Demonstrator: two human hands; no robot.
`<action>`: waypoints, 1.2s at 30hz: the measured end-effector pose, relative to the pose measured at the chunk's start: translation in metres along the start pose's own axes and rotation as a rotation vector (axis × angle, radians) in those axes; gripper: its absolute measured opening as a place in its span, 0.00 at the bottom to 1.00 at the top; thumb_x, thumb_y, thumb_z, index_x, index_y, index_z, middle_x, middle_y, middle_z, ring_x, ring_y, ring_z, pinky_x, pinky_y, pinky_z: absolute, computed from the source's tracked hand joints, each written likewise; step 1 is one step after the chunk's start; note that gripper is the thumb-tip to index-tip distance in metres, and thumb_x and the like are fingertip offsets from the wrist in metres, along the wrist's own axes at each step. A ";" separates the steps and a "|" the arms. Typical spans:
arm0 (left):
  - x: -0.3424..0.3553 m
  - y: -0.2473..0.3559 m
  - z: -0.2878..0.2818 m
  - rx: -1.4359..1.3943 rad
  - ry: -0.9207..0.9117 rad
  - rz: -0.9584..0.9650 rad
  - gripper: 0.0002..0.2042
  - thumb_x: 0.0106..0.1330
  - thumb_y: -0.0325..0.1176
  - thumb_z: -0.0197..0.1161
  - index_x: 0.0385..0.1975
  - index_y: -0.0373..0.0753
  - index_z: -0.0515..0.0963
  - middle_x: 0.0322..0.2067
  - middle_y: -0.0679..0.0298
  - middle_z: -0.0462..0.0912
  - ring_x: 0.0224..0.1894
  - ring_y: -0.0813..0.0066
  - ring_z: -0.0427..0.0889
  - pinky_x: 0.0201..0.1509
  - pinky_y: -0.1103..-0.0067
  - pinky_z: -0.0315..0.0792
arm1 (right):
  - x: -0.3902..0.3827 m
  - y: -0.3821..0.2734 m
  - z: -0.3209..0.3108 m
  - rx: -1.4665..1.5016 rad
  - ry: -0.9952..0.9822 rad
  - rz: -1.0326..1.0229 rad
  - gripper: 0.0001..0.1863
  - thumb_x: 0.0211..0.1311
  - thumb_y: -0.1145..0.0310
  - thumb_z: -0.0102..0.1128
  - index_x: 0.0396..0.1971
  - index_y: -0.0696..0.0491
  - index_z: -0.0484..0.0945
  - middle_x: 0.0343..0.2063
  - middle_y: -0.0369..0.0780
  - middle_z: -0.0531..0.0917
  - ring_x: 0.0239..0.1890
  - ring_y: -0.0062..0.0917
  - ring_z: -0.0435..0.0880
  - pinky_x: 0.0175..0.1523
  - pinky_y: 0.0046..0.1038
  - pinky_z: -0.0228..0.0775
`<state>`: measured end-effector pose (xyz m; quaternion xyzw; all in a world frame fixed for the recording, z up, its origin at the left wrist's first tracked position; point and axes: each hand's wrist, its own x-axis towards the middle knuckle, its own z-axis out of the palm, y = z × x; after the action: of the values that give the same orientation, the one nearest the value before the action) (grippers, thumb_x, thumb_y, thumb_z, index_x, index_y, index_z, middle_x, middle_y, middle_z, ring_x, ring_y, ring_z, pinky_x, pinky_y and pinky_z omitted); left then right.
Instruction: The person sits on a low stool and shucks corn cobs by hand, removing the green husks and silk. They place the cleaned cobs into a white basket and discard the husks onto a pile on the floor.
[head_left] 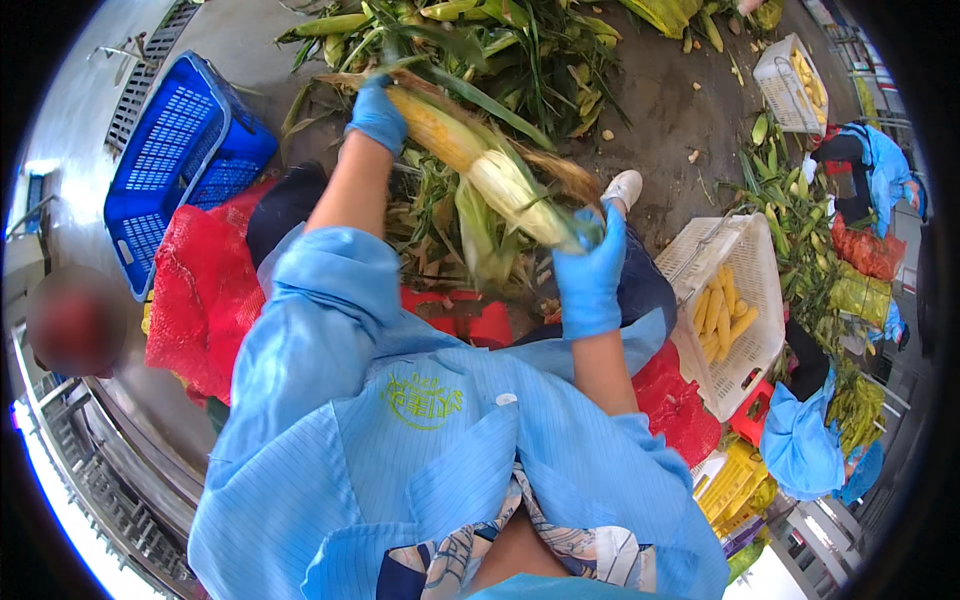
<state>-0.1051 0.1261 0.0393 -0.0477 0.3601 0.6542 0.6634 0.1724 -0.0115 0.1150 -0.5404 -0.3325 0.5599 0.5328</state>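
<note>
An ear of corn (446,137) lies between my two blue-gloved hands, tilted down from left to right. Yellow kernels show on its upper left half, while pale green husk still wraps the rest and strips hang loose below. My left hand (378,116) is closed round the bare end, among brown silk. Closed at the husked end is my right hand (592,262), its fingers partly hidden and slightly blurred. Beneath the ear, peeled husks (430,215) are heaped on the floor between my legs.
A blue crate (165,170) stands at left beside a red mesh sack (205,290). At right, a white crate (765,340) holds peeled cobs (722,315). Unpeeled corn (335,25) is piled ahead. Farther right are another white crate (775,85) and people in blue (800,440).
</note>
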 end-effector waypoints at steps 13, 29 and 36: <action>-0.072 -0.013 0.050 0.535 -0.078 0.475 0.14 0.56 0.30 0.63 0.41 0.34 0.77 0.35 0.62 0.81 0.33 0.74 0.79 0.39 0.78 0.74 | 0.027 -0.041 -0.002 -0.549 -0.154 -0.188 0.28 0.54 0.69 0.62 0.55 0.63 0.66 0.52 0.46 0.72 0.55 0.29 0.71 0.59 0.26 0.61; -0.149 -0.096 0.085 1.153 -0.590 0.617 0.52 0.40 0.36 0.73 0.66 0.38 0.46 0.53 0.50 0.71 0.50 0.61 0.76 0.53 0.74 0.70 | 0.065 -0.044 0.032 0.106 -0.091 0.403 0.20 0.60 0.57 0.56 0.43 0.59 0.74 0.36 0.42 0.81 0.34 0.27 0.81 0.40 0.27 0.74; -0.153 -0.108 0.069 1.051 -0.386 0.697 0.27 0.47 0.30 0.72 0.49 0.34 0.70 0.47 0.60 0.75 0.47 0.73 0.74 0.53 0.77 0.69 | 0.066 -0.010 0.039 0.628 -0.004 0.514 0.18 0.63 0.57 0.52 0.43 0.57 0.73 0.40 0.42 0.79 0.39 0.31 0.80 0.44 0.33 0.75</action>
<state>0.0382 0.0200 0.1289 0.5201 0.5003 0.5646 0.4005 0.1469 0.0614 0.1159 -0.4157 -0.0005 0.7504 0.5140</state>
